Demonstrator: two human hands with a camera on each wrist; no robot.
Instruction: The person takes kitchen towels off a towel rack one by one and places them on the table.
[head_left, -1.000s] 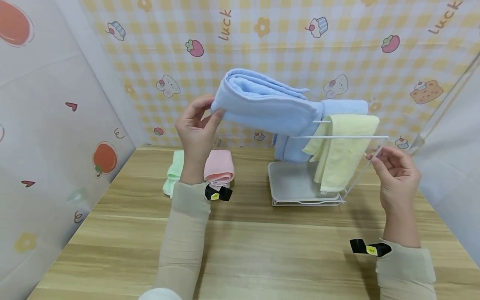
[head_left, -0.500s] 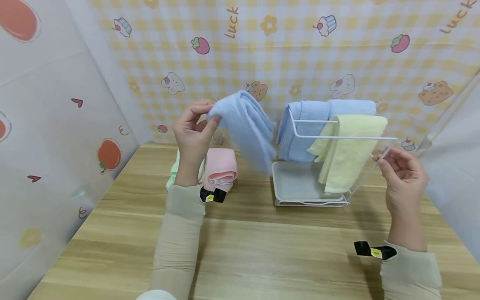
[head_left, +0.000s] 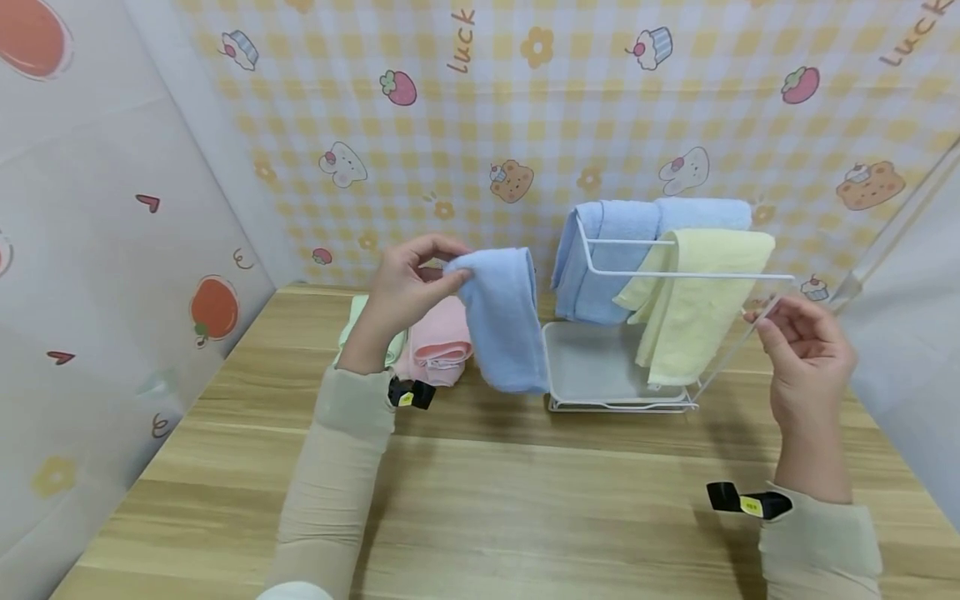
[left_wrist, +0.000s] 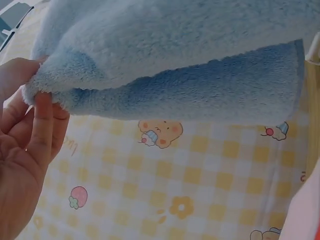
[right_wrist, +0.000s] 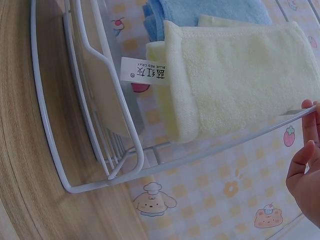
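Note:
My left hand [head_left: 412, 279] pinches the top edge of a folded light-blue towel [head_left: 504, 325], which hangs down just left of the rack. In the left wrist view the thumb and fingers grip a corner of this towel [left_wrist: 175, 65], its plush side showing. With thumb and fingers, my right hand [head_left: 806, 354] holds the right side bar of a white wire towel rack [head_left: 712, 274]. Over the rack's front bar hangs a pale yellow towel [head_left: 708, 308]; its white label [right_wrist: 142, 71] shows in the right wrist view. More blue towel [head_left: 611, 258] drapes over the back bar.
Folded pink [head_left: 442, 337] and green [head_left: 352, 321] towels lie on the wooden table [head_left: 525, 508], partly behind my left hand and forearm. A grey tray [head_left: 592, 362] sits in the rack's base. A yellow-checked cloth [head_left: 585, 108] covers the wall behind.
The left hand has lowered the blue towel from above the rack's left end; it swung from nearly level to hanging down. My right hand keeps its hold on the rack.

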